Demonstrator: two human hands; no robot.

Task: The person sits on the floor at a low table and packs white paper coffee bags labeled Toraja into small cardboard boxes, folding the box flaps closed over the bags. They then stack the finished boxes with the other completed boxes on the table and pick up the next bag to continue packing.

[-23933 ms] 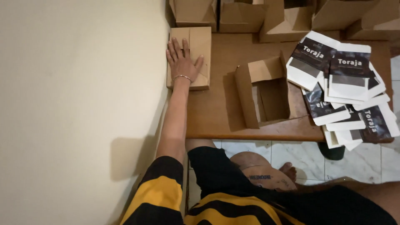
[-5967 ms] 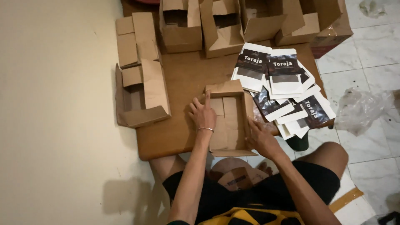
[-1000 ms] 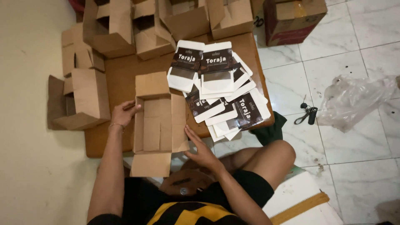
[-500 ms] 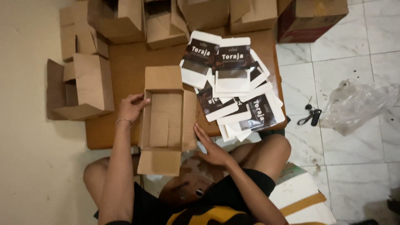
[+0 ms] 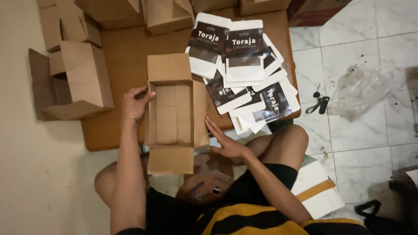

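An open brown cardboard box (image 5: 174, 114) lies in front of me on the low wooden table (image 5: 122, 61), flaps spread and its inside bare. My left hand (image 5: 134, 101) grips the box's left wall, thumb over the rim. My right hand (image 5: 224, 141) lies flat against the box's right wall near its front corner, fingers stretched. To the right of the box spreads a loose pile of white and dark flat pouches (image 5: 244, 69).
A folded cardboard box (image 5: 72, 82) stands at the table's left end, and more boxes (image 5: 167, 15) line the back edge. On the tiled floor at the right lie a crumpled clear plastic bag (image 5: 363, 89) and a bunch of keys (image 5: 320, 102). My knees lie under the table's front edge.
The view has closed in on the open box. Both hands stay on the box's side walls, with my right hand sliding a little along the right wall.
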